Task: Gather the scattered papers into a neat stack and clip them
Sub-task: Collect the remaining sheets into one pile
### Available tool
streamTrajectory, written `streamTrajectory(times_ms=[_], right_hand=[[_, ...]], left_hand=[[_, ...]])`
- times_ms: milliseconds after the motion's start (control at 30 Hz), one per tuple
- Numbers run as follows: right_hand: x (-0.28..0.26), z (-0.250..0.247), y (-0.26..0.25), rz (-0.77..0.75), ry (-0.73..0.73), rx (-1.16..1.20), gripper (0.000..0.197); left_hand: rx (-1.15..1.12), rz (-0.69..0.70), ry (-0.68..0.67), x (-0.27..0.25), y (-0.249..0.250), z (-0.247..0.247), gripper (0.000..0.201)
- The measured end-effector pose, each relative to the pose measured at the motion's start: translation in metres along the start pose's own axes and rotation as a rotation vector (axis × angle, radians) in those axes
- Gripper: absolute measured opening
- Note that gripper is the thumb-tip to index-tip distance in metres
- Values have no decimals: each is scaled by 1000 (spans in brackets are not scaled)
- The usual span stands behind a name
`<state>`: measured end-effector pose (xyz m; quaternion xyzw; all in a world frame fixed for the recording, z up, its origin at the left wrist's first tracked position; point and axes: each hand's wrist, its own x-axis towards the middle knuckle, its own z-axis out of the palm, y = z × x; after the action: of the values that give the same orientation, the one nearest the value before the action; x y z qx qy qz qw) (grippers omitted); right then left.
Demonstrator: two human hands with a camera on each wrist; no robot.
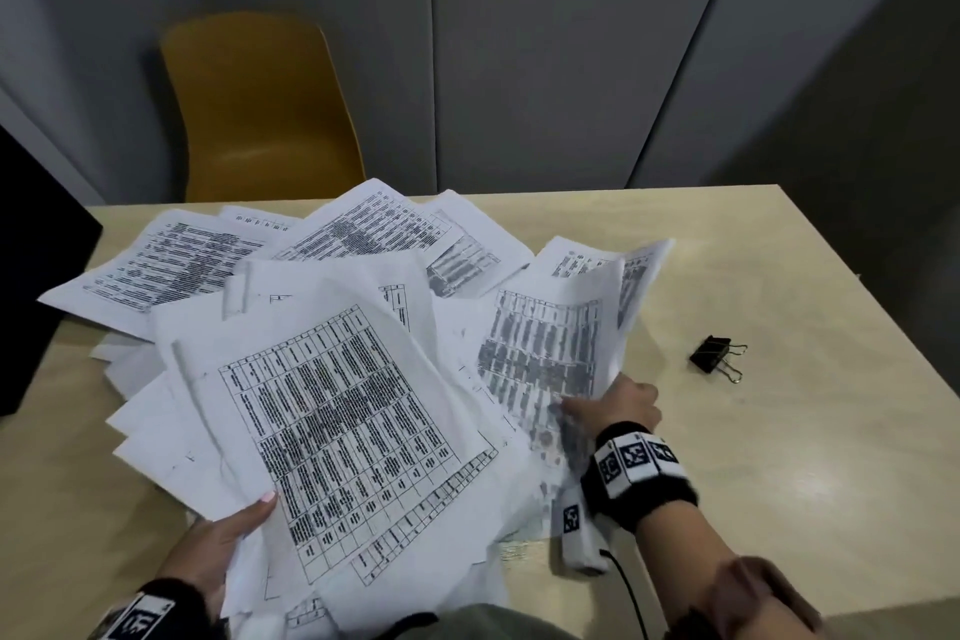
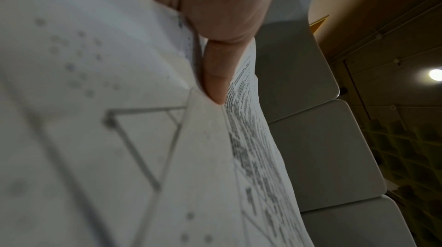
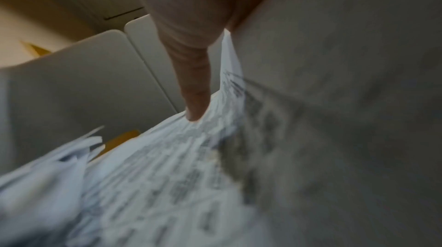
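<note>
Several printed sheets (image 1: 343,411) lie fanned across the light wooden table (image 1: 779,457), overlapping in a loose heap. My left hand (image 1: 228,535) pinches the near-left edge of the front sheets, thumb on top; the left wrist view shows the thumb (image 2: 215,73) pressed on the paper (image 2: 119,137). My right hand (image 1: 618,403) grips a raised, curling sheet (image 1: 550,343) at the heap's right side, thumb (image 3: 193,88) on its printed face (image 3: 167,175). A black binder clip (image 1: 714,356) lies on the table to the right of the papers, apart from both hands.
A yellow chair (image 1: 260,114) stands behind the table's far edge. A black object (image 1: 36,265) occupies the left side, partly under the papers. Grey wall panels (image 1: 519,42) rise behind. A cable (image 1: 628,587) runs from my right wrist.
</note>
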<state>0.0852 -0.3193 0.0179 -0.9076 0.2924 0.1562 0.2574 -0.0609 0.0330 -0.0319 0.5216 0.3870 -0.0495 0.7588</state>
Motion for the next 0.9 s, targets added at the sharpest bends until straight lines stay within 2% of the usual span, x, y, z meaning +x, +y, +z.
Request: streamTrajectory(times_ms=[67, 167, 267, 400, 567, 600, 700, 733, 800, 833, 900], right_hand=[[-3, 3, -10, -30, -14, 39, 55], [-3, 11, -12, -58, -47, 74, 54], [-3, 12, -7, -13, -99, 185, 48], [-5, -3, 13, 13, -57, 251, 31], [-5, -25, 39, 63, 56, 490, 42], [-6, -29, 41, 67, 86, 546, 44], [-9, -33, 39, 79, 86, 722, 41], [-13, -35, 35, 73, 71, 766, 36], [-17, -33, 26, 52, 15, 818, 21], [-19, -30, 21, 45, -19, 811, 21], [-24, -20, 7, 21, -111, 735, 17]], left_hand=[[27, 16, -8, 2, 0, -2, 59], [73, 22, 15, 5, -2, -4, 55], [84, 36, 14, 4, -3, -4, 53], [52, 29, 6, 5, -3, -4, 53], [-48, -31, -46, 3, -1, -4, 41], [-65, -46, -47, 6, -2, -6, 43], [-103, -87, 12, 11, -5, -16, 68], [-119, -99, -5, 7, -2, -13, 67], [-119, -114, -27, 6, 3, -15, 48], [-141, -114, -42, 4, 5, -17, 36], [-203, -139, -49, 2, 9, -27, 31]])
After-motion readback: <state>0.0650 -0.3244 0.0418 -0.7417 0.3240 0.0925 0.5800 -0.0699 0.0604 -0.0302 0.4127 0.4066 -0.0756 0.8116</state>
